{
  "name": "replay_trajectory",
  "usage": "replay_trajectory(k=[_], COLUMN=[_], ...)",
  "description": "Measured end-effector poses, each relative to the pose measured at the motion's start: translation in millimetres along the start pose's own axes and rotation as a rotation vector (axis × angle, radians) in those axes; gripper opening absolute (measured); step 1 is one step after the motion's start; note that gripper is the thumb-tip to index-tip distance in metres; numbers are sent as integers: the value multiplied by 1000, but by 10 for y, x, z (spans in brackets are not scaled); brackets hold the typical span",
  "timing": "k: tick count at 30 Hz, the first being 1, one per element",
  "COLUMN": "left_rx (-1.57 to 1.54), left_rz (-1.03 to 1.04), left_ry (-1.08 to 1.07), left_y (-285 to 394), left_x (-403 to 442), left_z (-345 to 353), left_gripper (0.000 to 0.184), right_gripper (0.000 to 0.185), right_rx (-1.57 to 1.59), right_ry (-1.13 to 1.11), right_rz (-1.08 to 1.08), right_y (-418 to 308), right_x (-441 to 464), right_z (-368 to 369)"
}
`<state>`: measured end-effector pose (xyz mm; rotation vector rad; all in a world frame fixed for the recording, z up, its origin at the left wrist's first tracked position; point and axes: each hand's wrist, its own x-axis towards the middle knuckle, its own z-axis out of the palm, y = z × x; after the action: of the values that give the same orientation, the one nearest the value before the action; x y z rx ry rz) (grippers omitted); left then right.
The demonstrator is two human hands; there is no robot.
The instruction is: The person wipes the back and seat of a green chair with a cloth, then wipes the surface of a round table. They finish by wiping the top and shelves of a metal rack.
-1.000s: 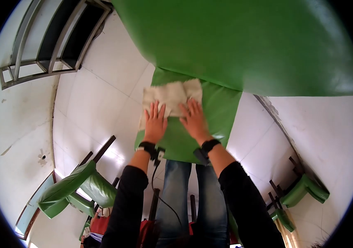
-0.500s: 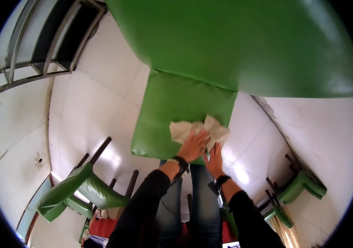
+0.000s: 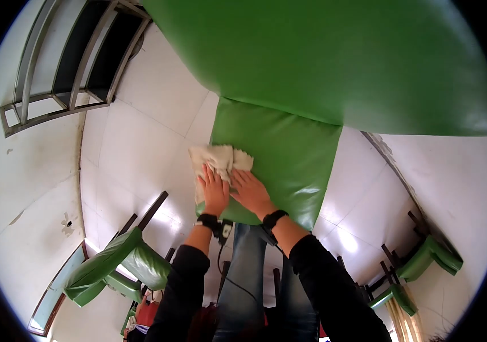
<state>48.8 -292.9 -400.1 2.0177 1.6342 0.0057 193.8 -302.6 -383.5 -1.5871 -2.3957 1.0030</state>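
A beige cloth (image 3: 211,155) with zigzag-cut edges lies bunched on the left side of the green padded seat (image 3: 289,157). My left hand (image 3: 215,192) rests flat on the cloth with its fingers stretched forward. Close beside it, my right hand (image 3: 251,191) is also flat, its fingertips at the cloth's right part and its fingers straight. Part of the cloth hangs over the seat's left edge. Behind the seat rises the tall green backrest (image 3: 340,62) of the chair.
Green chairs with dark legs stand behind me at the lower left (image 3: 146,265) and lower right (image 3: 426,256). A metal-framed rack (image 3: 72,62) is by the left wall. Pale floor tiles (image 3: 146,125) surround the chair. A cable (image 3: 235,280) hangs from my left wrist.
Both hands have slid the cloth left across the seat, from its right front part to its left edge. The view has shifted slightly, and the hands now lie side by side.
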Motion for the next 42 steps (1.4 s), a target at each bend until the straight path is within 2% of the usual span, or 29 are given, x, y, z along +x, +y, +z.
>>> replay_trajectory(k=[3,5,7,9,11,12,13,15,16,17,18,21,22,24,25,27,28,29,31,32,34,35,36,37,38,39,40,42], left_rx=[-16,-113,-94,25,195,163,130,44,-63,-164,-122,-110,-106,-38,-29,155,203,248,285,293,122,95,92,119,146,344,344,394], left_rz=[-118,-155,-64,79,219,257,295,403,469,540,603,720,723,762,767,599,531,463,337,342,177,159,157,185,212,267,265,513], left_ry=[-22,85,120,80,-177,-253,-327,-153,-200,-249,-318,-401,-408,-357,-359,-418,-431,-442,-315,-316,-163,-196,-193,-278,-363,-454,-453,-513], left_y=[119,263,528,886,1260,1495,1721,1966,2042,2077,2073,1844,1714,1406,1274,933,752,591,318,213,53,30,33,44,60,80,118,272], left_x=[465,763,1085,1315,1401,1374,1310,1024,772,516,312,-323,-486,-673,-659,-611,-556,-490,-379,-380,-425,-490,-561,-645,-736,-843,-938,-1061], left_z=[-21,-34,-98,-100,40,39,48,312,503,623,637,721,722,744,660,424,316,224,65,5,-103,-121,-133,-141,-149,-35,67,278], left_gripper=[49,49,48,48,49,49,50,49,48,47,50,47,47,41,41,38,35,32,27,27,27,28,28,31,33,36,36,36], right_gripper=[51,53,53,50,46,46,45,45,45,45,46,49,48,44,44,39,29,23,20,20,18,18,18,18,18,19,20,24], right_rx=[19,31,-18,-121,-130,-132,-59,38,68,338,213,311,324,44,51,10,76,61,140,146,320,319,411,502,498,460,424,461], right_ry=[76,233,249,386,315,314,338,395,426,331,312,388,448,380,387,311,346,277,106,114,178,182,152,117,112,134,160,168], right_rz=[24,123,248,293,287,293,389,540,597,790,833,1000,1001,949,952,813,720,666,494,496,405,405,420,434,430,430,432,504], right_y=[264,492,751,1073,1362,1456,1533,1639,1620,1422,1312,658,455,143,23,-133,-143,-173,-158,-203,-289,-303,-324,-351,-357,-333,-301,-158], right_x=[195,270,291,191,-3,-149,-326,-689,-938,-1408,-1712,-2206,-2180,-2030,-1891,-1468,-1227,-973,-535,-376,-154,-149,-185,-242,-363,-557,-751,-1191], right_z=[-257,-455,-677,-858,-998,-1011,-981,-859,-711,-464,-121,376,349,225,142,20,6,-45,55,71,106,116,158,196,222,243,255,251])
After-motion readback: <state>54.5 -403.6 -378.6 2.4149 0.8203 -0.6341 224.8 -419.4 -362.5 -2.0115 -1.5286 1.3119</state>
